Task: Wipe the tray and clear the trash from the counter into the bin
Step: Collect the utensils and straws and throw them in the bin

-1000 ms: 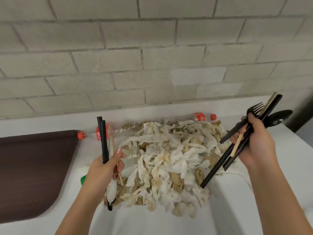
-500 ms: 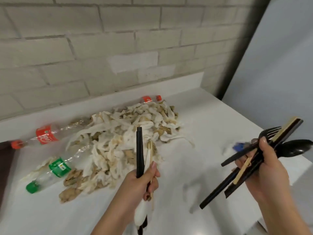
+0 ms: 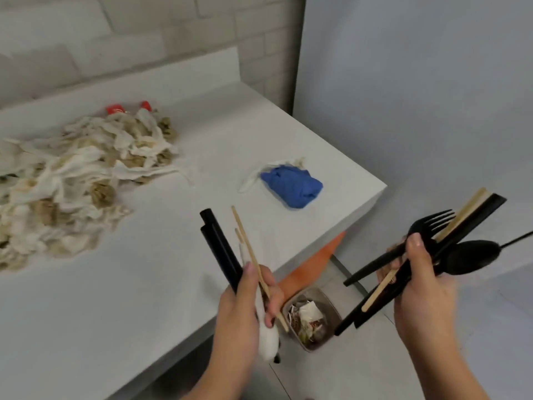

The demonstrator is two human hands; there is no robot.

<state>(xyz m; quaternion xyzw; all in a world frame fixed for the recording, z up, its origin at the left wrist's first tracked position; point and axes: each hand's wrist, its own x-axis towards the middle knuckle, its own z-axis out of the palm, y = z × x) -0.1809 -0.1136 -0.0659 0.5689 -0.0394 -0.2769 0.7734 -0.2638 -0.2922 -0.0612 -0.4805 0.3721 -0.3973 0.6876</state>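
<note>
Both hands clamped on utensils: left hand (image 3: 245, 301) on straws (image 3: 219, 246), right hand (image 3: 418, 287) on cutlery (image 3: 427, 235), carried toward bin (image 3: 313, 317) for dumping.

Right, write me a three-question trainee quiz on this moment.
1. True or false: the left hand grips two black sticks.
2. Fill in: the bin stands on the ____.
3. Pick one: besides the black fork, the right hand grips A) a black spoon, B) a bottle, C) a blue cloth.
Key: 1 true; 2 floor; 3 A.
</note>
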